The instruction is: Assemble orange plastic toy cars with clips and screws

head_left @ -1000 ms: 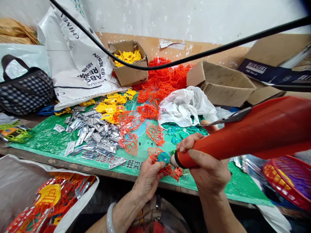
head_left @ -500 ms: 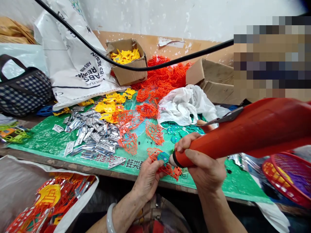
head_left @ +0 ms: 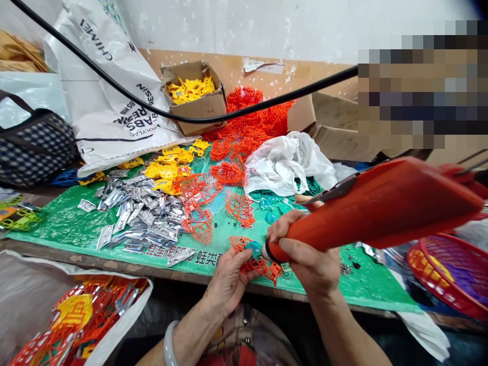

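Note:
My left hand point(head_left: 231, 277) pinches an orange plastic lattice frame point(head_left: 272, 273) at the near edge of the green table cover. A small teal plastic piece point(head_left: 254, 248) sits on that frame under my thumb. Wrapped round the front of a red electric screwdriver point(head_left: 366, 203) is my right hand point(head_left: 314, 259). The tool's nose meets the teal piece; its bit and any screw are hidden. Beyond my hands lie more orange frames point(head_left: 239, 207) and, towards the white plastic bag, loose teal pieces point(head_left: 271, 217).
Shiny silver plates point(head_left: 147, 213) and yellow plastic parts point(head_left: 168, 170) are heaped on the left. A cardboard box point(head_left: 202, 113), a crumpled white plastic bag point(head_left: 290, 162) and a red basket point(head_left: 419, 269) stand around. A black cable point(head_left: 125, 99) hangs across. An open sack point(head_left: 147, 295) is at lower left.
The screwdriver's rear end has swung slightly down and towards me, while its nose stays at the teal piece. The whole view has shifted a little. Both hands keep their holds.

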{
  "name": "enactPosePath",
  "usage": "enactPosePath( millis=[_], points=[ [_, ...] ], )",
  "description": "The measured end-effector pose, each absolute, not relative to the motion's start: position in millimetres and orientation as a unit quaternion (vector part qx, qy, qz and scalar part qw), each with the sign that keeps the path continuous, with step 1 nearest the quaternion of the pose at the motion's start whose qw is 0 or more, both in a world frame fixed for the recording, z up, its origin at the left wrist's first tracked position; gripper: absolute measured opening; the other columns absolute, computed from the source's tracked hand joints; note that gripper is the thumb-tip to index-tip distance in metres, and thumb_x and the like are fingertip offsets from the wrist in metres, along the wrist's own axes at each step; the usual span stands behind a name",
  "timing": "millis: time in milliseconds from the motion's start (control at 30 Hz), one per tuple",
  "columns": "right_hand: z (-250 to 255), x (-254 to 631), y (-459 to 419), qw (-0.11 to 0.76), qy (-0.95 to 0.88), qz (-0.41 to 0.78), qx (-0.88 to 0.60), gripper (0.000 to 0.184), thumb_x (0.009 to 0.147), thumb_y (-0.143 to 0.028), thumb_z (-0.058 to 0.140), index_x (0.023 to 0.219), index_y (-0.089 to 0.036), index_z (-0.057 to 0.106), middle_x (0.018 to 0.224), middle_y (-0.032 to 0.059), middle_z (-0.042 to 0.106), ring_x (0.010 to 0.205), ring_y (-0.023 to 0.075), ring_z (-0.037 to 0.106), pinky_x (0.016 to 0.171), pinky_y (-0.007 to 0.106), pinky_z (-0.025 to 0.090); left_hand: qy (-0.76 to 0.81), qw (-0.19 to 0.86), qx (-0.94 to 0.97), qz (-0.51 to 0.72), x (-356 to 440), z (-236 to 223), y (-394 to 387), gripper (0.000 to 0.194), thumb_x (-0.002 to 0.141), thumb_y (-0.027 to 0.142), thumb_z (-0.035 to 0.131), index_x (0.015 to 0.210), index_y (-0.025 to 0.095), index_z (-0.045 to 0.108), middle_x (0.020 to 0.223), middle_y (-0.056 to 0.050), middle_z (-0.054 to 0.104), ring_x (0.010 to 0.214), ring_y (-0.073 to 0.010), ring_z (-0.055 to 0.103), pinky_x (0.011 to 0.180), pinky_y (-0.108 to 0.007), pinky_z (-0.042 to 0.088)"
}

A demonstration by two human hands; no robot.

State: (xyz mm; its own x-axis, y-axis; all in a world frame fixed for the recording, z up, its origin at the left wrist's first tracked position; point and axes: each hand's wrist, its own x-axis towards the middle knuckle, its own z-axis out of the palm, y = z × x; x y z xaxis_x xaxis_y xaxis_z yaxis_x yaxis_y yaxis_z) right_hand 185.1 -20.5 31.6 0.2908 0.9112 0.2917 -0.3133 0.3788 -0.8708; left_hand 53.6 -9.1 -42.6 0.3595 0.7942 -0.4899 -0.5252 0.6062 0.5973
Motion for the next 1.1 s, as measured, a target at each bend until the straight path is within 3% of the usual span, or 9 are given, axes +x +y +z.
enactPosePath(
  millis=[167,300,467,733,900,1100],
  points=[
    [25,189,-19,0.698,-0.434,0.442,-0.36,0.014,0.069,-0.017,0.074,0.077,-0.022,0.064,0.072,-0.0033,0.059,0.065,0.0146,0.057,0.068,0.036,0.051,0.392,0.808,0.174,0.403,53,-40,-8,0.034,0.062,0.025,0.087,0.091,0.012,0.072,0.086,-0.005,0.074,0.075,-0.0178,0.067,0.063,-0.029,0.058],
    [18,193,-17,0.689,-0.437,0.445,-0.37,0.03,0.066,-0.023,0.078,0.092,-0.023,0.063,0.072,-0.0034,0.06,0.063,0.0151,0.058,0.066,0.035,0.051,0.397,0.807,0.181,0.398,53,-41,-6,0.035,0.061,0.024,0.087,0.09,0.012,0.073,0.085,-0.005,0.074,0.072,-0.017,0.067,0.062,-0.029,0.059],
    [11,195,-17,0.678,-0.453,0.435,-0.383,0.022,0.065,-0.029,0.077,0.081,-0.023,0.063,0.069,-0.0016,0.059,0.064,0.016,0.058,0.063,0.034,0.053,0.399,0.81,0.19,0.386,53,-43,-4,0.03,0.064,0.024,0.087,0.088,0.011,0.073,0.083,-0.006,0.074,0.071,-0.0164,0.067,0.063,-0.028,0.06],
    [25,190,-16,0.701,-0.427,0.45,-0.352,0.02,0.064,-0.022,0.075,0.079,-0.022,0.062,0.068,-0.0035,0.059,0.06,0.0137,0.056,0.06,0.032,0.051,0.38,0.822,0.22,0.364,48,-37,1,0.028,0.071,0.027,0.083,0.093,0.011,0.073,0.084,-0.007,0.074,0.071,-0.017,0.067,0.066,-0.029,0.059],
    [38,215,4,0.745,-0.393,0.278,-0.462,0.016,0.061,-0.021,0.079,0.068,-0.018,0.064,0.063,-0.0022,0.062,0.056,0.0141,0.057,0.056,0.031,0.048,0.397,0.8,0.287,0.346,34,-28,10,0.027,0.072,0.03,0.083,0.091,0.014,0.072,0.083,-0.007,0.073,0.069,-0.0184,0.069,0.067,-0.032,0.059],
    [33,258,30,0.717,-0.32,0.167,-0.597,0.035,0.051,-0.03,0.086,0.075,-0.017,0.063,0.064,-0.003,0.064,0.051,0.0133,0.055,0.053,0.03,0.046,0.396,0.786,0.331,0.341,27,-26,12,0.032,0.072,0.032,0.083,0.097,0.015,0.073,0.083,-0.005,0.071,0.069,-0.016,0.067,0.066,-0.028,0.057]
  ],
)
